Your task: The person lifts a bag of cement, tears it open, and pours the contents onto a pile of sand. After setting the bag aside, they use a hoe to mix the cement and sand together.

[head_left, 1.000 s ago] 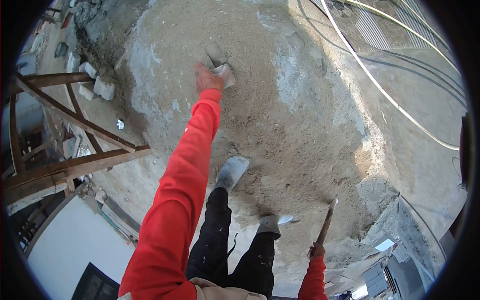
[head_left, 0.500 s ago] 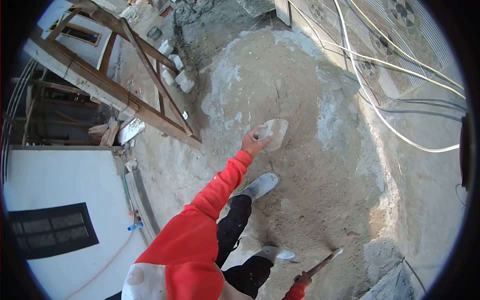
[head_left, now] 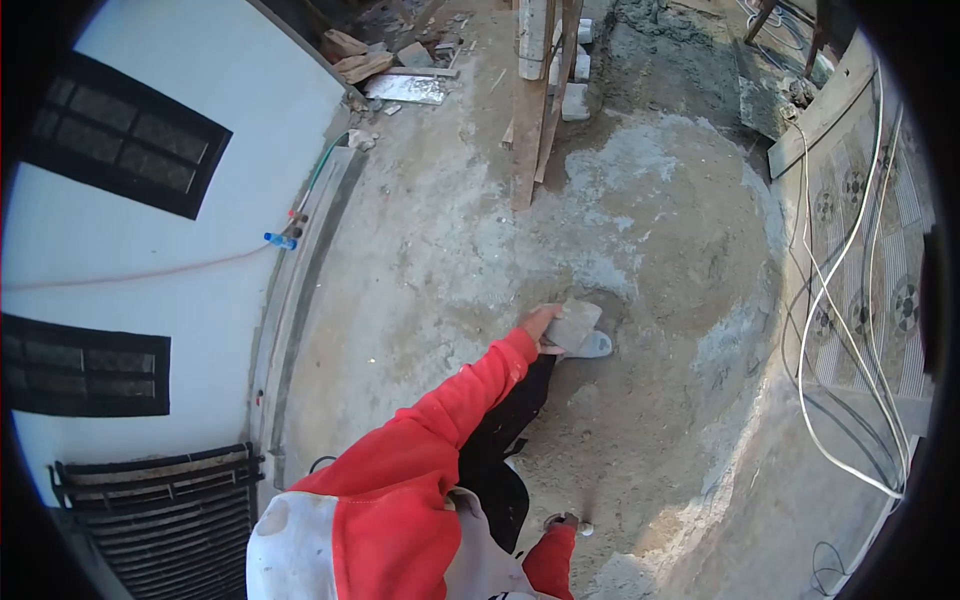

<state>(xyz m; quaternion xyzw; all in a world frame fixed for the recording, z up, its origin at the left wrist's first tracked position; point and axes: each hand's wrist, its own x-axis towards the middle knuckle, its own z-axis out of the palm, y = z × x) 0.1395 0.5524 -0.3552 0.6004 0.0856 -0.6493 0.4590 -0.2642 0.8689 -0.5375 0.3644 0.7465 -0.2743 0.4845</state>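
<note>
My left hand (head_left: 541,324) is closed on the edge of a flat, grey, angular slab piece (head_left: 576,322), held out in front of me over my boot (head_left: 598,346). Low in the view, my right hand (head_left: 566,521) is wrapped round a wooden handle with a pale rounded end (head_left: 586,528). The handle is seen nearly end-on, and the rest of that tool is hidden. Sandy ground (head_left: 640,420) lies below both hands.
A wooden trestle (head_left: 528,130) stands ahead, with white blocks (head_left: 576,100) beside it. Pale cables (head_left: 815,370) run along the right side. At left are a white wall (head_left: 200,270), a blue bottle (head_left: 281,241) and a dark slatted rack (head_left: 165,520).
My view has swung left, bringing more white wall in. My left hand with the slab piece is now over my boot. The right hand's handle, earlier seen lengthwise, now points nearly end-on.
</note>
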